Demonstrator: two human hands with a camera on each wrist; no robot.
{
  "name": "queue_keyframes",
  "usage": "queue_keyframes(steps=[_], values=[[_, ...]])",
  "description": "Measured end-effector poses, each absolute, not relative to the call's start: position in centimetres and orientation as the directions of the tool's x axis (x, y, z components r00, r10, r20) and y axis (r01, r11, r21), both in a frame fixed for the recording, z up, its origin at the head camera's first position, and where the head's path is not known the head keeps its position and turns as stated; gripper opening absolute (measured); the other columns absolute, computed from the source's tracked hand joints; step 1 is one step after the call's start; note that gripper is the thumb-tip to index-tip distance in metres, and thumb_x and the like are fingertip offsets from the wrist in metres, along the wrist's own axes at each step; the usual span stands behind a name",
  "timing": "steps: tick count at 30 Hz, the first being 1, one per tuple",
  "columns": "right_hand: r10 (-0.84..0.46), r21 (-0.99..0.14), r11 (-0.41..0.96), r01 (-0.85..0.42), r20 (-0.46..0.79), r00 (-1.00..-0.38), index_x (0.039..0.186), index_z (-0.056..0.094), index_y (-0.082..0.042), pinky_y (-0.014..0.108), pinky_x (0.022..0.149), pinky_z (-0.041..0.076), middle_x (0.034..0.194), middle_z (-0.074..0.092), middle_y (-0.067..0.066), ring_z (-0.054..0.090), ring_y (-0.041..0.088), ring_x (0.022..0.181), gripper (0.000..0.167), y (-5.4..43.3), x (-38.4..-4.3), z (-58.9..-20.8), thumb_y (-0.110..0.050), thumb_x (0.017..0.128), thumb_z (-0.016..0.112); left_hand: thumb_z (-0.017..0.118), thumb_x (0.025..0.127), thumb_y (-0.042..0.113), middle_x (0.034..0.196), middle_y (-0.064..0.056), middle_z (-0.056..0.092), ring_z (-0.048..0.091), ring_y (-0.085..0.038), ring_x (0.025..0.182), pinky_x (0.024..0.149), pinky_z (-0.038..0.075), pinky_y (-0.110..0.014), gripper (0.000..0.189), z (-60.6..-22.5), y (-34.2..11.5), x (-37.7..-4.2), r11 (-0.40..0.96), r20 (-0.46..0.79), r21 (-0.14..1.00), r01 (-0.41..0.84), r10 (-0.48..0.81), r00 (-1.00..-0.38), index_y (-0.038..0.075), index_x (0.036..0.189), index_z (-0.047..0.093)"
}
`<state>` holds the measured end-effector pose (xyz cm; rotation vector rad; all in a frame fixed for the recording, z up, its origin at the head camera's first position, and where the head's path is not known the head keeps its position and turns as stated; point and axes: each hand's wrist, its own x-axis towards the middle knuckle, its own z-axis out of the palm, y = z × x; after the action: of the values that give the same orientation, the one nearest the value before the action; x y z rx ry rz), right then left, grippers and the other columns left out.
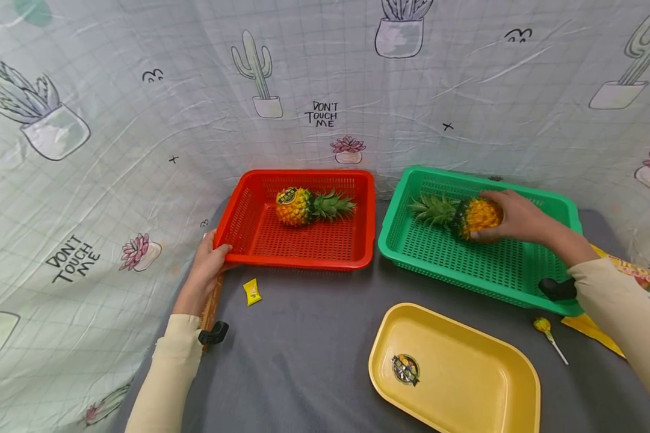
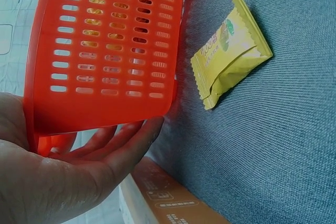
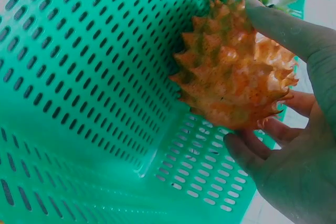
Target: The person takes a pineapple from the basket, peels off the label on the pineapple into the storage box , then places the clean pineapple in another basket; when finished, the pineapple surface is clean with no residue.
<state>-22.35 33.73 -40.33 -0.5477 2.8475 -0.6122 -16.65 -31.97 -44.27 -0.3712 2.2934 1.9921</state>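
Note:
My left hand (image 1: 208,263) grips the near left corner of a red plastic basket (image 1: 303,262). In the left wrist view its thumb side meets the rim and the fingers curl along the outer wall. One pineapple (image 1: 295,207) lies on its side inside, crown to the right. Over the green basket (image 1: 466,279), my right hand (image 1: 514,218) holds a second pineapple (image 1: 478,218) by its body, thumb on the near side and fingers on the far side. That pineapple's crown (image 1: 433,210) points left; in the right wrist view its spiky skin (image 3: 231,72) shows between thumb and fingers.
A yellow candy packet (image 1: 252,292) lies before the red basket. A yellow tray (image 1: 460,367) at front holds a small dark, shiny round piece (image 1: 405,369). A lollipop (image 1: 544,328) and yellow packaging (image 1: 596,337) sit at right. A brown box edge (image 1: 211,304) is under my left wrist.

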Motion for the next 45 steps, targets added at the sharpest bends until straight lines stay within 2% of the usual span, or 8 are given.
queue_keyframes(steps=[7,18,26,32,38,45], values=[[-0.389,-0.431,0.845,-0.317,-0.087,-0.917,0.156,0.037,0.011,0.075,0.097,0.038,0.151,0.035,0.042,0.035,0.06,0.133,0.095,33.6,-22.1,-39.8,-0.036,0.09,0.086,0.043,0.109,0.005,0.153,-0.025,0.04,0.056,-0.039,0.125,0.085,0.059,-0.029,0.058,-44.6,-32.0,-16.8,0.129,-0.193,0.97,-0.208,-0.115,-0.974,0.003,0.164,0.023],[-0.38,-0.443,0.842,-0.308,-0.081,-0.922,0.155,0.04,0.009,0.077,0.099,0.036,0.153,0.032,0.042,0.033,0.061,0.135,0.092,33.1,-21.5,-39.2,-0.036,0.089,0.087,0.044,0.109,0.008,0.155,-0.024,0.04,0.056,-0.041,0.126,0.087,0.06,-0.034,0.06,-44.6,-32.0,-16.8,0.132,-0.212,0.964,-0.229,-0.128,-0.969,0.006,0.165,0.021],[-0.377,-0.447,0.837,-0.316,-0.05,-0.925,0.156,0.042,0.006,0.078,0.101,0.034,0.156,0.033,0.04,0.032,0.061,0.138,0.09,32.7,-21.6,-38.8,-0.036,0.09,0.086,0.043,0.109,0.006,0.153,-0.024,0.04,0.056,-0.039,0.124,0.083,0.06,-0.028,0.059,-44.4,-31.9,-16.6,0.134,-0.211,0.964,-0.23,-0.146,-0.967,0.005,0.164,0.023],[-0.368,-0.453,0.835,-0.313,-0.037,-0.929,0.156,0.041,0.006,0.078,0.099,0.037,0.156,0.03,0.041,0.034,0.061,0.136,0.09,31.9,-21.5,-38.1,-0.036,0.09,0.086,0.043,0.109,0.004,0.152,-0.025,0.04,0.056,-0.04,0.123,0.083,0.06,-0.03,0.056,-44.2,-31.7,-16.4,0.134,-0.203,0.966,-0.221,-0.136,-0.97,0.004,0.162,0.025],[-0.372,-0.473,0.821,-0.319,-0.02,-0.928,0.157,0.041,0.007,0.075,0.098,0.039,0.154,0.036,0.037,0.04,0.057,0.134,0.088,30.9,-21.6,-37.2,-0.035,0.093,0.084,0.042,0.109,0.003,0.153,-0.025,0.039,0.052,-0.043,0.127,0.082,0.06,-0.028,0.056,-44.3,-31.7,-16.4,0.111,-0.202,0.97,-0.216,-0.123,-0.972,0.004,0.163,0.024],[-0.396,-0.495,0.792,-0.358,0.03,-0.918,0.156,0.044,0.003,0.071,0.099,0.042,0.154,0.044,0.031,0.048,0.052,0.131,0.086,28.1,-21.3,-36.4,-0.038,0.092,0.085,0.041,0.11,0.004,0.156,-0.027,0.035,0.049,-0.045,0.131,0.084,0.06,-0.031,0.057,-44.3,-32.0,-16.4,0.099,-0.207,0.971,-0.215,-0.092,-0.974,0.004,0.164,0.021]])
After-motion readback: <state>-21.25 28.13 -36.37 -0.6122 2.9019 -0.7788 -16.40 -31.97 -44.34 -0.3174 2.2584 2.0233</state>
